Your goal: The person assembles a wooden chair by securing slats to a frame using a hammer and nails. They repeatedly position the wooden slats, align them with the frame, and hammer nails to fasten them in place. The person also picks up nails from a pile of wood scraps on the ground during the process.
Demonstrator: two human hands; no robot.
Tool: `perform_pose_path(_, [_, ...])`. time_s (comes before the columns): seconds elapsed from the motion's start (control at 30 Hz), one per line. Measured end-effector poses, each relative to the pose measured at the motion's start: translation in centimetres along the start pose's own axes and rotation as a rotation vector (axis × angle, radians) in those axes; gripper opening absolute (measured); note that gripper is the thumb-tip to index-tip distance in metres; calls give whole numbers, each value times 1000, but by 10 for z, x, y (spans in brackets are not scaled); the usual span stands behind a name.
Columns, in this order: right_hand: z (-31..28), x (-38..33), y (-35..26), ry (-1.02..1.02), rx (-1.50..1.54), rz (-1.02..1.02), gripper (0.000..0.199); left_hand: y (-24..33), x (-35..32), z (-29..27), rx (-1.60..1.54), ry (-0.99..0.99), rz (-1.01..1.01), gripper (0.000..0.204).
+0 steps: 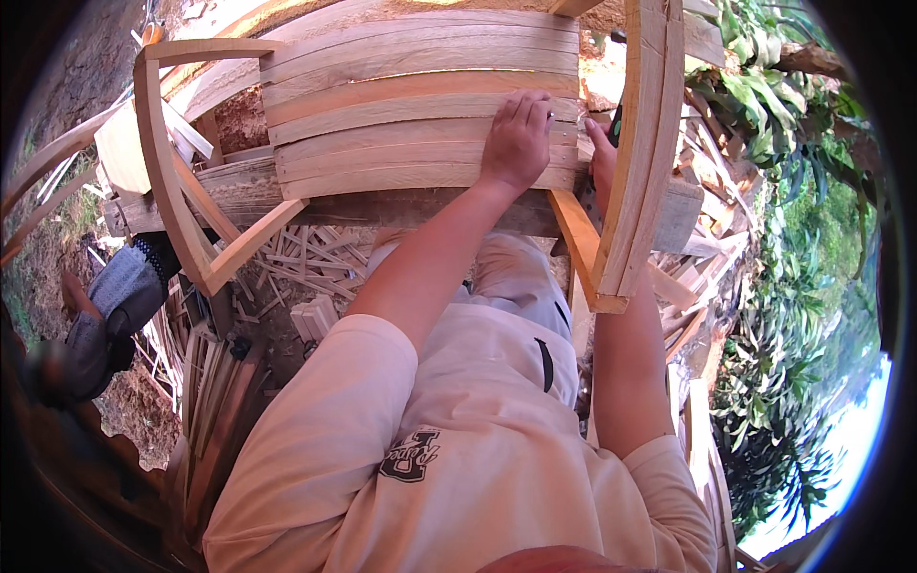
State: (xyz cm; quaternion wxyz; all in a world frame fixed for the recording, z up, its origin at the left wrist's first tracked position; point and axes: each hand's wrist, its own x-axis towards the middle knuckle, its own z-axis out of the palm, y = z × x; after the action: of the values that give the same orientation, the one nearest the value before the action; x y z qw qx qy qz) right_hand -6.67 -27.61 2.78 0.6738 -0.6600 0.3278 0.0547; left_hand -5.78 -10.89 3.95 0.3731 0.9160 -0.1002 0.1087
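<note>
Being tiny, the dark bit (550,116) our left grip (519,143) pinches could slip onto the slats (411,134), while the rail (650,143) half hides our right grip (601,164), whose hold we cannot tell

right: leafy plants (769,382) | bright sky (860,435) | brown ground (138,406) | wood scraps (310,260)

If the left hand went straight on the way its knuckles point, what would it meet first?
Most likely the farther wooden slats of the panel; the left hand appears low over them, though depth is unclear.
</note>
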Motion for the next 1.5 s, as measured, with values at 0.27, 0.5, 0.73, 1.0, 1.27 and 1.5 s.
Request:
perform_pose_path(0.27, [33,-19,-40,-52,-125,-138,28,-1,0,2,-13,-8,-19,17])
perform_pose_path(0.5, [38,-18,-43,9,-226,-53,33,-1,-1,2,-3,-8,-12,19])
perform_pose_path(0.73, [36,-7,-29,23,-269,-89,33,-2,-2,0,-6,-6,-39,19])
perform_pose_path(1.0, [42,-15,-43,2,-170,-76,27,-1,-1,-1,-43,-10,-42,17])
perform_pose_path(1.27, [39,-14,-45,-31,-74,41,24,-4,1,0,-65,9,-56,17])
perform_pose_path(1.5, [38,-15,-43,-30,-96,44,24,-1,3,-2,-60,23,-52,17])
